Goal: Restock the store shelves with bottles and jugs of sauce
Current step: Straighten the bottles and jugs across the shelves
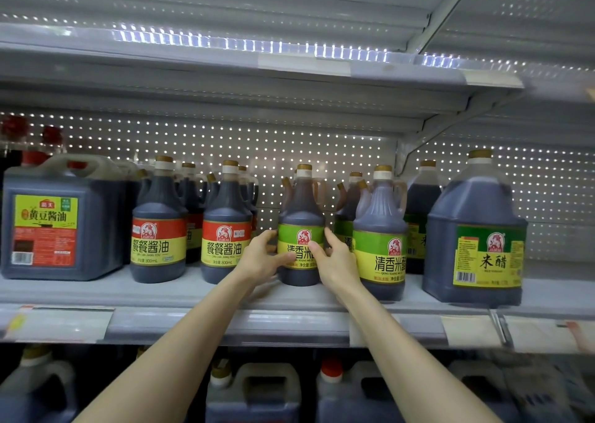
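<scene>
A dark vinegar bottle (301, 210) with a green and yellow label and a gold cap stands upright on the middle shelf (180, 293). My left hand (262, 256) grips its left side, thumb across the label. My right hand (336, 260) grips its right side, fingers curled round the label. A matching green-label bottle (380, 239) stands right beside it. Two red-label soy sauce bottles (159, 229) (227, 232) stand to the left.
A large square soy sauce jug (61, 219) fills the shelf's left end and a big vinegar jug (476, 235) the right. More bottles stand behind the front row. The shelf above hangs low overhead. Several jugs (254, 393) sit on the shelf below.
</scene>
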### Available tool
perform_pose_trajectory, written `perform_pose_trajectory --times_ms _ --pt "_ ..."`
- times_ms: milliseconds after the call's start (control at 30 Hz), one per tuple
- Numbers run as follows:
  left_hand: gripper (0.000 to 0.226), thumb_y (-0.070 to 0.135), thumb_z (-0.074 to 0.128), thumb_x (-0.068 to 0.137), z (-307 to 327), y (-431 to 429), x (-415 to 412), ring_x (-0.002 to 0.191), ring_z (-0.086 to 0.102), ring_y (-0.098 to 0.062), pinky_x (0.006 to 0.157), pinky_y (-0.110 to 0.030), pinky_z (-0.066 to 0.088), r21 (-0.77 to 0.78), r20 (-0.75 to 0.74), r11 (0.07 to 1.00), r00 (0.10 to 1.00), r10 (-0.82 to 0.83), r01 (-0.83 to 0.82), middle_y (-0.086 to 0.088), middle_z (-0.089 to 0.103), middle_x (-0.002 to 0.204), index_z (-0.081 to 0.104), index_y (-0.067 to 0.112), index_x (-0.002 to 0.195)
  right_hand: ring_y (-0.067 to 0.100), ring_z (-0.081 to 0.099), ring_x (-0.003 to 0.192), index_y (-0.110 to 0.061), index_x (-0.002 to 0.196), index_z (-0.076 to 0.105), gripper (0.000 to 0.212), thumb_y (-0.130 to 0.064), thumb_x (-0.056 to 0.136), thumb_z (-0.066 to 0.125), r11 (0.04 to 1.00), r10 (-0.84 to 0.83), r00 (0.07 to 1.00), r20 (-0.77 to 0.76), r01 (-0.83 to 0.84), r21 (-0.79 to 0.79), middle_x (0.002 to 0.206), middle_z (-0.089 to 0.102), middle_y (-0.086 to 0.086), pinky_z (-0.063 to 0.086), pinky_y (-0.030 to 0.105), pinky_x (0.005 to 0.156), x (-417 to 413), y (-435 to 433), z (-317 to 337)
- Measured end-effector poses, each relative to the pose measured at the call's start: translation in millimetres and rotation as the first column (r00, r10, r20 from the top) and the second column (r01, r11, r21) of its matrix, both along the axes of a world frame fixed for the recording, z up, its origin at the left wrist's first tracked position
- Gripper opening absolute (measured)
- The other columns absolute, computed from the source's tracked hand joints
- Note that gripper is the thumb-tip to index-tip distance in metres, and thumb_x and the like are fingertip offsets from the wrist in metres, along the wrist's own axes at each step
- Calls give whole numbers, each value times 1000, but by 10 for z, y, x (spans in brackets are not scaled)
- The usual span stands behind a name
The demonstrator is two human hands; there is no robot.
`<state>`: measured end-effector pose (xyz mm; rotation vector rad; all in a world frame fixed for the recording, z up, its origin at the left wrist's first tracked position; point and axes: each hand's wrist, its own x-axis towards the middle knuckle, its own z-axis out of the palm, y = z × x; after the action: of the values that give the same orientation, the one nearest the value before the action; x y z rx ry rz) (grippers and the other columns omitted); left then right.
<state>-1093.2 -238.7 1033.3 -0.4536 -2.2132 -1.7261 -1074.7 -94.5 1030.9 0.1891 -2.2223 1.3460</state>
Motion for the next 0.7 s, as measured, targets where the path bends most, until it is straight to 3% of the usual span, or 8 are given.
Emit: perform_pose_trajectory --times_ms 200,500,600,700 --pt "58 4 69 84 1 6 24 99 60 -23 82 -34 52 -2 7 1000 1000 -11 11 -12 61 115 43 4 136 22 53 121 -13 148 36 52 -26 100 51 1000 -1 1000 -13 1 13 135 56 9 37 18 88 58 -6 29" --pt "63 6 69 85 16 -12 21 106 61 -25 87 -37 53 -42 36 999 999 4 -3 -14 61 123 39 4 140 22 52 123 -13 149 34 55 -27 99 52 1000 16 1000 0 -16 7 138 54 9 40 24 95 99 -6 57" --pt "71 11 71 84 52 -29 60 114 58 -26 96 -43 50 -89 17 995 999 39 -38 -15 59 129 35 4 145 22 52 123 -13 149 33 56 -28 98 54 999 32 999 8 -32 -7 138 54 9 41 25 94 144 22 84" --pt "68 14 70 85 76 -32 151 112 59 -24 95 -39 51 -100 -33 990 995 93 -96 -14 58 128 36 2 143 22 55 119 -14 145 40 53 -30 97 56 1000 5 1000 -18 -5 -6 133 58 10 42 29 98 246 83 119"
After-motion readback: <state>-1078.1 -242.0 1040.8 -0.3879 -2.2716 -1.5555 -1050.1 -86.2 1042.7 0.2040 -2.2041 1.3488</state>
